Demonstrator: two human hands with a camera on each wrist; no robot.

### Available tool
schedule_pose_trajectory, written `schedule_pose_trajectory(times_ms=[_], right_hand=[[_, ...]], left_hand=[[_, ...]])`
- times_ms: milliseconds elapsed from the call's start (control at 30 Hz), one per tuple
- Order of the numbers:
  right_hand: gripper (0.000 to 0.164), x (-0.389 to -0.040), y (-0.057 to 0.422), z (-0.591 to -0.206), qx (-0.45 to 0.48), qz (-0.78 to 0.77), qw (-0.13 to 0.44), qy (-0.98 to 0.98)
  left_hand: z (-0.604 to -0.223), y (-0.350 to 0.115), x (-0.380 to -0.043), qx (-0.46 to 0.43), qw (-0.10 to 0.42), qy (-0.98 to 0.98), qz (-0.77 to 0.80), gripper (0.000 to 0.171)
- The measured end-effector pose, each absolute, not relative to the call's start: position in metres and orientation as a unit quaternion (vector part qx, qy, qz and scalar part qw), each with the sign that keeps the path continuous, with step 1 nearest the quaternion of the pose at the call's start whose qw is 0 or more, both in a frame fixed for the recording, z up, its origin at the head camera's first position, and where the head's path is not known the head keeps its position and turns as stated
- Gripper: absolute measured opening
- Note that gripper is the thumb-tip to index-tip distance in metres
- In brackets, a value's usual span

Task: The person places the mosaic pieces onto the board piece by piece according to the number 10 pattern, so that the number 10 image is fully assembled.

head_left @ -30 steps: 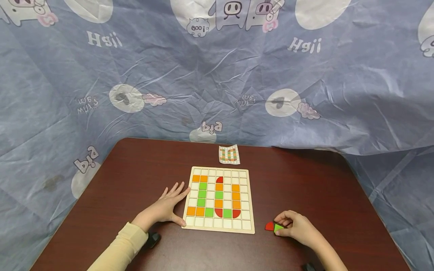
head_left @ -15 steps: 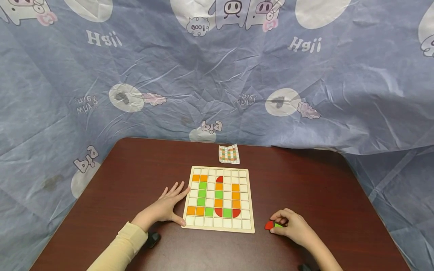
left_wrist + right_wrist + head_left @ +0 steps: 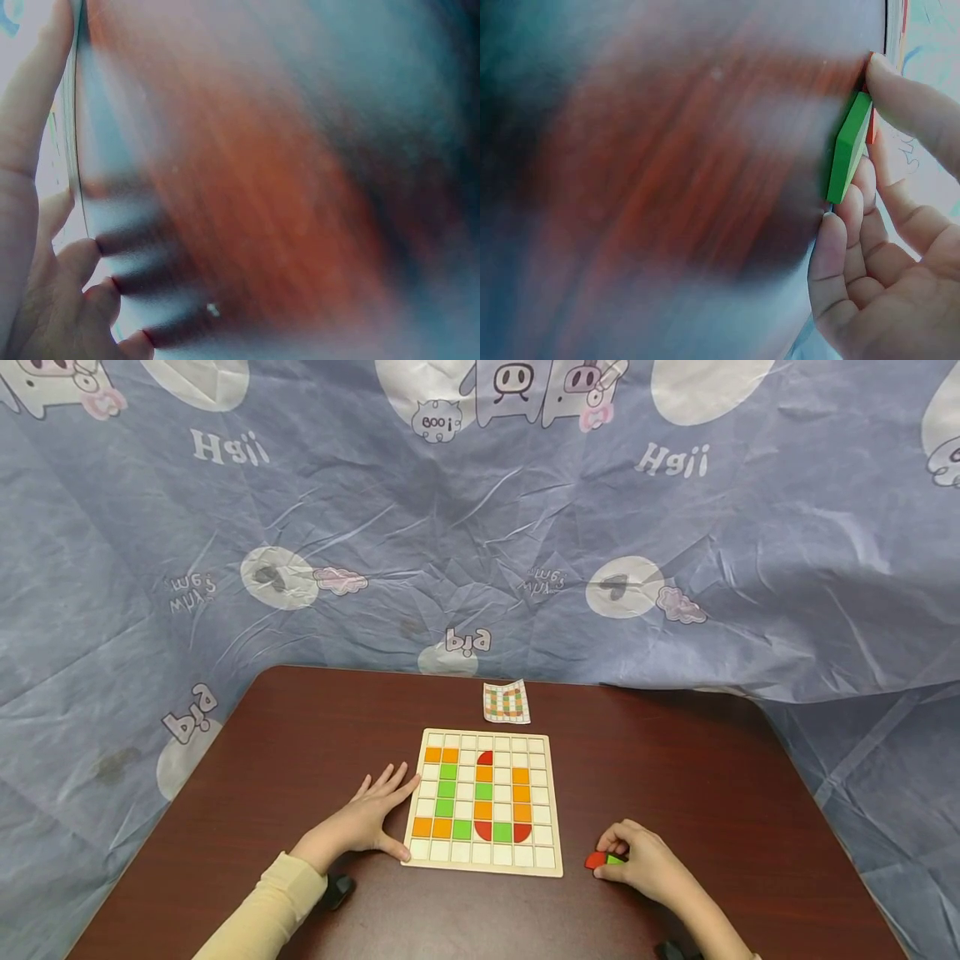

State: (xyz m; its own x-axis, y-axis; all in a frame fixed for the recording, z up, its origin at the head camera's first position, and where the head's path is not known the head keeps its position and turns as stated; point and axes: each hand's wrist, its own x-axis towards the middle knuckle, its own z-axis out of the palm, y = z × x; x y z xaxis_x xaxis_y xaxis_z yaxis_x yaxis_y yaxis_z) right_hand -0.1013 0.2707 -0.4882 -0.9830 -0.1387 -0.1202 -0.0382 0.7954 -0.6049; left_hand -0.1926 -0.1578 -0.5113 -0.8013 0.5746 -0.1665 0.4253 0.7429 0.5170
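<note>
In the head view a pale wooden grid board [image 3: 483, 867] lies on the table, holding orange, green and red flat tiles in its squares. My left hand [image 3: 363, 818] rests at the board's left edge, fingers spread, thumb at the lower corner. To the right of the board, my right hand [image 3: 647, 862] pinches a red quarter-circle tile [image 3: 594, 860] between thumb and index finger, down at the table. Beside it, under the palm side, sits a green square tile [image 3: 849, 150], clear in the right wrist view. The red tile is mostly hidden there.
A small paper with a printed coloured grid pattern [image 3: 507, 702] lies behind the board. The dark reddish-brown table [image 3: 675, 760] extends around it, backed by a blue-grey patterned cloth [image 3: 480, 527].
My right hand has moved slightly left, from the green tile to the red quarter-circle tile, and its fingers now close on that. The left hand and board have stayed put.
</note>
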Motion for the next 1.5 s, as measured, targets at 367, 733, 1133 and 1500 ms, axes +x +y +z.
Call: schedule_pose_trajectory(times_ms=[367,733,1133,1500], right_hand=[[0.030,-0.108,0.265,-0.487,-0.074,-0.347,0.104,0.929],[0.011,-0.140,0.254,-0.473,-0.102,-0.377,0.102,0.915],[0.010,-0.202,0.206,-0.477,-0.021,-0.434,0.023,0.900],[0.010,-0.231,0.186,-0.484,0.023,-0.419,0.029,0.907]], left_hand=[[-0.509,-0.158,-0.190,0.272,0.163,0.918,0.238,0.123],[-0.510,-0.160,-0.194,0.271,0.162,0.920,0.232,0.123],[-0.512,-0.161,-0.192,0.268,0.167,0.919,0.236,0.123],[-0.514,-0.158,-0.194,0.272,0.166,0.919,0.233,0.122]])
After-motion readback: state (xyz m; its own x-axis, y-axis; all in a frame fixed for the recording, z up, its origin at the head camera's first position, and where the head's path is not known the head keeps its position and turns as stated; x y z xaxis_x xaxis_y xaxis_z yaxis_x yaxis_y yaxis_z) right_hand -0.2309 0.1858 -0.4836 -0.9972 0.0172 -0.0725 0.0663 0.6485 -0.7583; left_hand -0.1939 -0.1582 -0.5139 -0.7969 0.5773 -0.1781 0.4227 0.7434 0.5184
